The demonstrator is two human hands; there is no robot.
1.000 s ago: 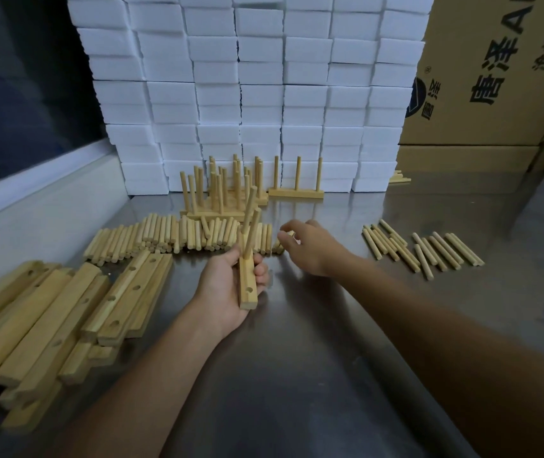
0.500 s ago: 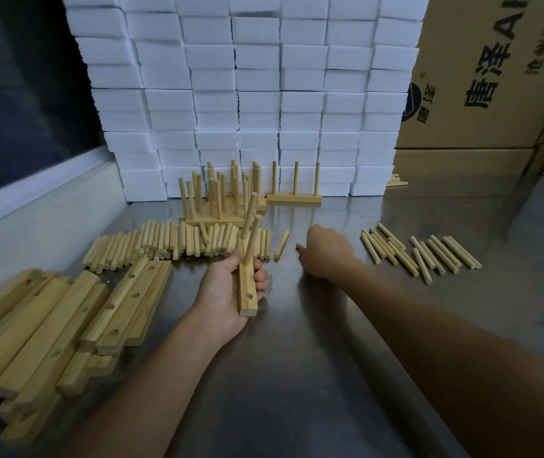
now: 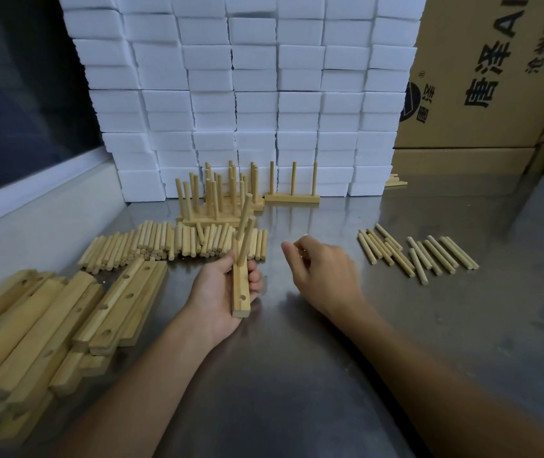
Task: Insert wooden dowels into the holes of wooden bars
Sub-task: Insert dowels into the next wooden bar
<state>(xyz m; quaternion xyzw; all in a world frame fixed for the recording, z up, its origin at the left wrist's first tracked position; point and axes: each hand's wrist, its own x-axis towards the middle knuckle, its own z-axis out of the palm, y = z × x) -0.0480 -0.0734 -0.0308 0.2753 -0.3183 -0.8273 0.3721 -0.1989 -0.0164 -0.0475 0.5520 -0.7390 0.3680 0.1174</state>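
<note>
A steel table [image 3: 297, 375] carries everything, backed by a wall of white foam blocks [image 3: 247, 94] and a printed cardboard box [image 3: 495, 77] at the far right. On the near left lies a heap of pale wooden bars [image 3: 49, 325], flat and square-edged, each drilled with round holes along one face. Behind them a long row of loose dowels [image 3: 171, 242] lies side by side, short smooth round pegs of the same light wood. Further back stand the finished bars [image 3: 221, 200], crowded together with dowels upright; one more, the bar with three dowels [image 3: 292, 196], stands apart just to their right. A smaller scatter of dowels [image 3: 416, 256] lies well to the right.

The left hand [image 3: 221, 292] grips a bar [image 3: 241, 292] held end-on toward the camera, fingers wrapped round it; two dowels [image 3: 246, 233] rise tilted from its far holes, and the near hole is open. The right hand [image 3: 323, 276] hovers just beside it, fingers curled inward; a small pale tip shows at the knuckles, but whether it holds a dowel I cannot tell
</note>
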